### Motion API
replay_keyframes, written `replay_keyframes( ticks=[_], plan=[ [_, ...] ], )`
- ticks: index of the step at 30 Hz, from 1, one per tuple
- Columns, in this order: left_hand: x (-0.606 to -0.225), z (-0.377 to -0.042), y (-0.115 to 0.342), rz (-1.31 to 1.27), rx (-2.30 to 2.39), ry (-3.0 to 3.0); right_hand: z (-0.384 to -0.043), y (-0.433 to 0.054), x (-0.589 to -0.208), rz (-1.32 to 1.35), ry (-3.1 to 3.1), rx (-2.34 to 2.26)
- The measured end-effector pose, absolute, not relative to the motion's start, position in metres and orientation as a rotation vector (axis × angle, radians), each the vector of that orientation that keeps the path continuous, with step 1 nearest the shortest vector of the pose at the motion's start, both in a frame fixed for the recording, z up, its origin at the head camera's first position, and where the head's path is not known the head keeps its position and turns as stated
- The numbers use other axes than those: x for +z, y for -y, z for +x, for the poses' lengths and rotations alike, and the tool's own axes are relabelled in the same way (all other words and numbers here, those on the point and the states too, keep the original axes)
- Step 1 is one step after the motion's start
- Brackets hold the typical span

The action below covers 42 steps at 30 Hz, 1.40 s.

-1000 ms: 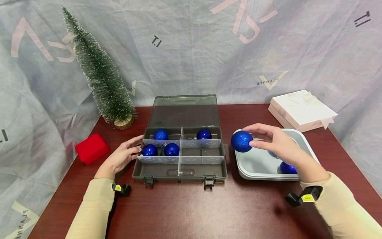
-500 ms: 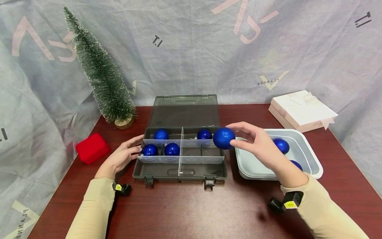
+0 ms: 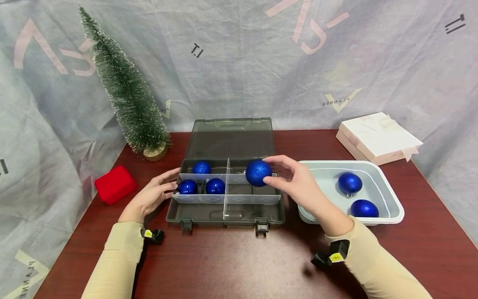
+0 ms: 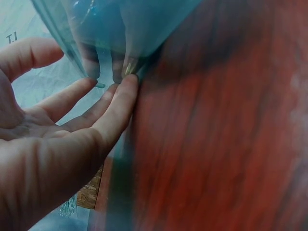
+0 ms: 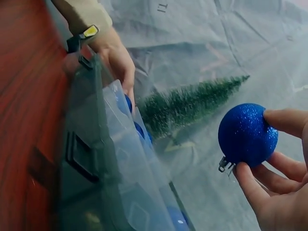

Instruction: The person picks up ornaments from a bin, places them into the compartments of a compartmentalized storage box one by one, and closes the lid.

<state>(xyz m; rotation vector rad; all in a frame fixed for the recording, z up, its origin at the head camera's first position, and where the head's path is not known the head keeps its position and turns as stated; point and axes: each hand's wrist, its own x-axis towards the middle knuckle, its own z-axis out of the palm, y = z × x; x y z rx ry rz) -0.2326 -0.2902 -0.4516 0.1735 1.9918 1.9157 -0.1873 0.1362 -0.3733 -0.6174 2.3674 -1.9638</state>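
Ball point(image 3: 258, 172) carried from tray point(image 3: 378, 187) to case point(image 3: 198, 215)

The right hand point(image 3: 295, 179) pinches the ball, now above the case's right half, not yet released. Right of that grip, the tray holds two others point(image 3: 350, 183); farther left, the left hand point(image 3: 151, 195) touches the case, fingers extended.
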Motion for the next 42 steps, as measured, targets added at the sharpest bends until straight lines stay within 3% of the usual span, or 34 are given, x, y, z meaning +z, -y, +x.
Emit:
replay_keyframes(
  ticks=[13,42],
  plan=[
    [-0.453,-0.233,0.290,0.181,1.911,-1.996,-0.193,-0.103,-0.398,-0.514,-2.331,-2.021],
    [-0.455,-0.233,0.291,0.193,1.932,-1.981,-0.198,-0.064,-0.421,-0.343,-2.822,-1.481]
  ],
)
